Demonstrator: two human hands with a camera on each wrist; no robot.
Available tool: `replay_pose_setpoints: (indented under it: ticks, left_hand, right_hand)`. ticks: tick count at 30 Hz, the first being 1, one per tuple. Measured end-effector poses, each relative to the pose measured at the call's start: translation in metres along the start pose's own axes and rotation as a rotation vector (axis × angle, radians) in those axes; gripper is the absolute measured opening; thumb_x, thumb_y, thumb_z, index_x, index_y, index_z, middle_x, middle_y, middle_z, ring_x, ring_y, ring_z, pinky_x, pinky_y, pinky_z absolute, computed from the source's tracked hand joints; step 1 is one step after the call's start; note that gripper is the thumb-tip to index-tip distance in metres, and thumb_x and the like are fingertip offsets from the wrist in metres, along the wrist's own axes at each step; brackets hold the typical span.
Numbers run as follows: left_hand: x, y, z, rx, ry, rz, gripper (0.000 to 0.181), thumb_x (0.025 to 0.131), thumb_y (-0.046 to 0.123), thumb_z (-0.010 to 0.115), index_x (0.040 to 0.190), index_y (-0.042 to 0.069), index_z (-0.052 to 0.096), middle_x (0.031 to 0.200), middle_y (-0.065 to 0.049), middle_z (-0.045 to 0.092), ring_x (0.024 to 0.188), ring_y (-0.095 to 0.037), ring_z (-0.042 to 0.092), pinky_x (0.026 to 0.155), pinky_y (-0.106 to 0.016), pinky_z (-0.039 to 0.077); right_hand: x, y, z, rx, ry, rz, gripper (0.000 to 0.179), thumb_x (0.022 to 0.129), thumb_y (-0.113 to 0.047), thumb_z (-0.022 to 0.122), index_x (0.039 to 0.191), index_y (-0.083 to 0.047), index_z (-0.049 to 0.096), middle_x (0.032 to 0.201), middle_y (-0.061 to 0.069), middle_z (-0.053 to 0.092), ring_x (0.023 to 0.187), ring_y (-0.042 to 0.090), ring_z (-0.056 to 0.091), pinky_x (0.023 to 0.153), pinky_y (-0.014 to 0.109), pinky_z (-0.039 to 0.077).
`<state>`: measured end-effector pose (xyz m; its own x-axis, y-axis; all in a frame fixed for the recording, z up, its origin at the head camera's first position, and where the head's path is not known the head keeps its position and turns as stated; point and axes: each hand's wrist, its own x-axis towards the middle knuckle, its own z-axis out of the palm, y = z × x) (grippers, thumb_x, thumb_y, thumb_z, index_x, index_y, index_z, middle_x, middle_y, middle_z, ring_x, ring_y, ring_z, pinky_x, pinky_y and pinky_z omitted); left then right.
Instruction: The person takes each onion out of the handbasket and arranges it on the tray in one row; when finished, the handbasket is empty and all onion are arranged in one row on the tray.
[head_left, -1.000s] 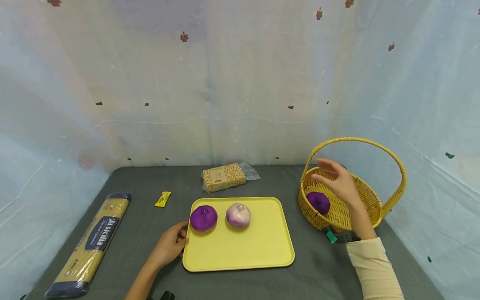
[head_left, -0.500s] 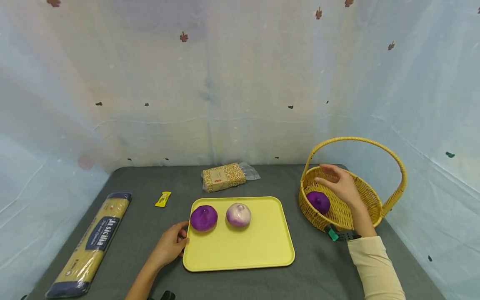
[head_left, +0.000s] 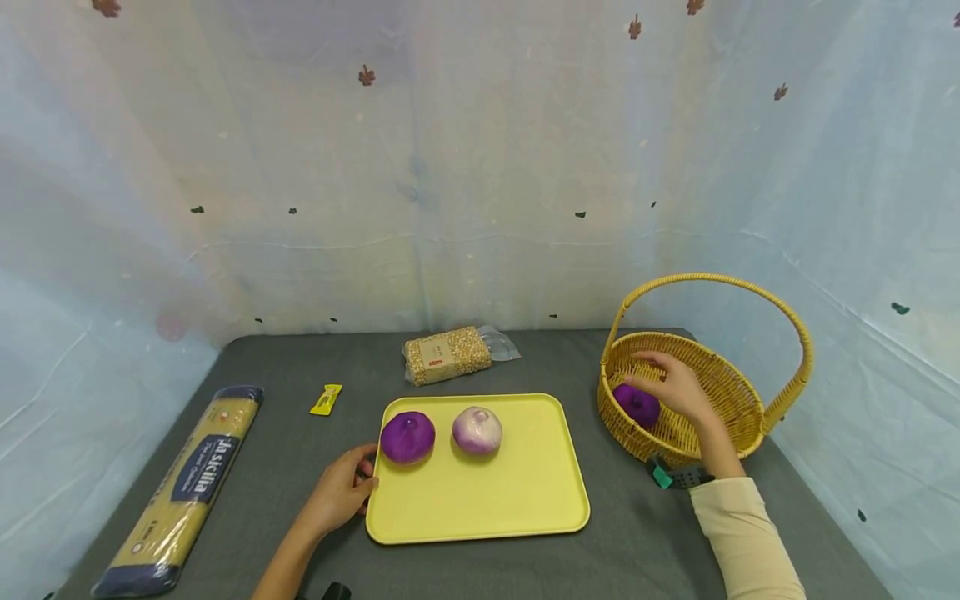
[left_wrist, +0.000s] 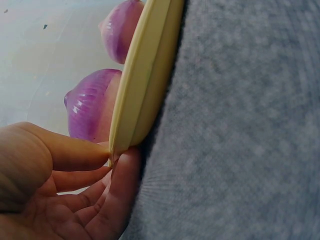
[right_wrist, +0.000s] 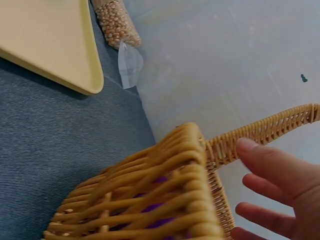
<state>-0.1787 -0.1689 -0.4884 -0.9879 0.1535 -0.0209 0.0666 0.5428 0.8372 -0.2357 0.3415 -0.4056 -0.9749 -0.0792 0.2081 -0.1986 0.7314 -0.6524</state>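
My left hand [head_left: 339, 490] pinches the left rim of a yellow tray [head_left: 480, 500], thumb above and fingers below, as the left wrist view shows. On the tray sit a deep purple onion [head_left: 407, 437] near the left edge and a paler purple-white onion [head_left: 477, 430] to its right. Over the wicker basket [head_left: 731, 392] my right hand [head_left: 678, 390] hovers, its fingers spread and loosely bent, holding nothing. Another purple onion [head_left: 636, 405] lies inside the basket, just below that hand; through the wicker it shows only in patches in the right wrist view.
A long pack of spaghetti [head_left: 180, 492] lies at the left of the grey table. Behind the tray is a clear bag of corn kernels [head_left: 448, 354]. A small yellow packet [head_left: 326, 399] lies at the back left. The basket's tall handle [head_left: 712, 277] arches above it.
My right hand has come down a little toward the onion in the basket. The left hand and the tray have stayed in place.
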Motion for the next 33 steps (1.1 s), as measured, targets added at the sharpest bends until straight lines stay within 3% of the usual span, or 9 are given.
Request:
replay_pose_setpoints:
  ticks: [12, 17, 22, 33]
  left_hand:
    - [-0.001, 0.001, 0.0, -0.001, -0.01, -0.017, 0.047, 0.082, -0.007, 0.06, 0.128, -0.006, 0.048, 0.087, -0.009, 0.049, 0.064, -0.017, 0.049, 0.042, -0.025, 0.049]
    - [-0.001, 0.001, 0.0, -0.003, -0.007, -0.017, 0.047, 0.082, -0.008, 0.06, 0.128, -0.006, 0.048, 0.087, -0.009, 0.05, 0.064, -0.017, 0.049, 0.042, -0.025, 0.049]
    - [-0.001, 0.0, 0.001, 0.009, -0.004, -0.015, 0.047, 0.082, -0.007, 0.06, 0.127, -0.006, 0.049, 0.086, -0.008, 0.05, 0.063, -0.016, 0.049, 0.041, -0.025, 0.049]
    - [0.0, -0.001, 0.001, 0.014, -0.004, -0.016, 0.046, 0.082, -0.007, 0.06, 0.127, -0.006, 0.049, 0.086, -0.008, 0.05, 0.061, -0.015, 0.05, 0.041, -0.025, 0.049]
  right_hand:
    - [-0.004, 0.009, 0.011, -0.041, -0.109, 0.008, 0.055, 0.087, -0.03, 0.066, 0.128, 0.004, 0.051, 0.127, 0.028, 0.05, 0.118, 0.05, 0.042, 0.092, 0.059, 0.041]
    - [-0.005, 0.013, 0.015, -0.056, -0.124, -0.03, 0.053, 0.084, -0.027, 0.069, 0.124, 0.005, 0.053, 0.118, 0.027, 0.056, 0.106, 0.045, 0.053, 0.078, 0.046, 0.053]
    - [-0.006, 0.017, 0.018, -0.078, -0.121, -0.069, 0.051, 0.082, -0.022, 0.071, 0.122, 0.005, 0.056, 0.113, 0.023, 0.058, 0.094, 0.035, 0.058, 0.07, 0.035, 0.051]
    - [-0.008, 0.022, 0.022, -0.067, -0.13, -0.012, 0.051, 0.084, -0.024, 0.069, 0.125, 0.002, 0.054, 0.115, 0.024, 0.056, 0.098, 0.035, 0.056, 0.073, 0.038, 0.05]
